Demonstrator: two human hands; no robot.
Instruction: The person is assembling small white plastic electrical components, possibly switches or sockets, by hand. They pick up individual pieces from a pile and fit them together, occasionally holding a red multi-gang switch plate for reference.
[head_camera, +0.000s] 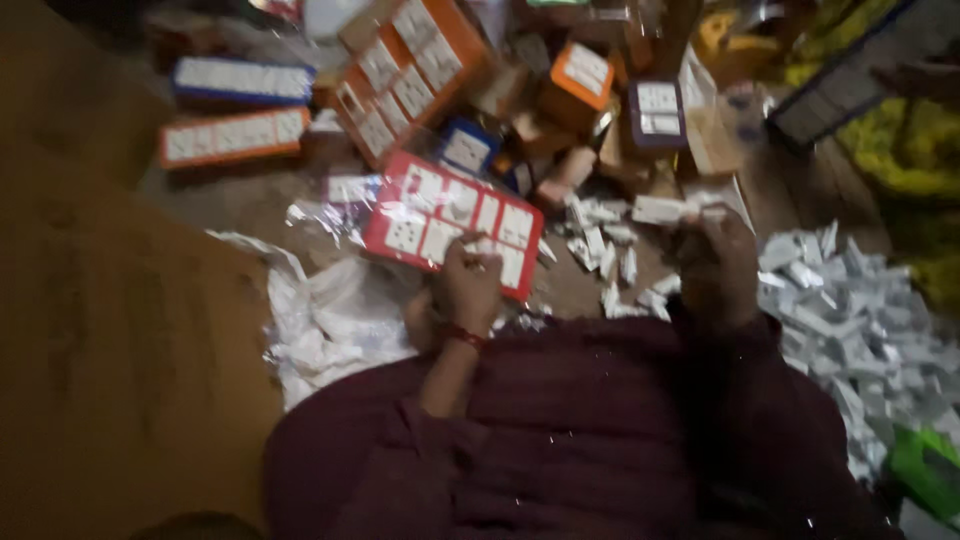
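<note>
I see a flat red tray (452, 222) of white switches, tilted, gripped at its near edge, centre-left; a small white switch piece (662, 209) sits pinched to its right.

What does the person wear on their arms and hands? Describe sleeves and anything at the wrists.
Both arms wear dark maroon sleeves, the left one pushed up the forearm. A red band circles the left wrist. The left hand and right hand are bare, without gloves.
</note>
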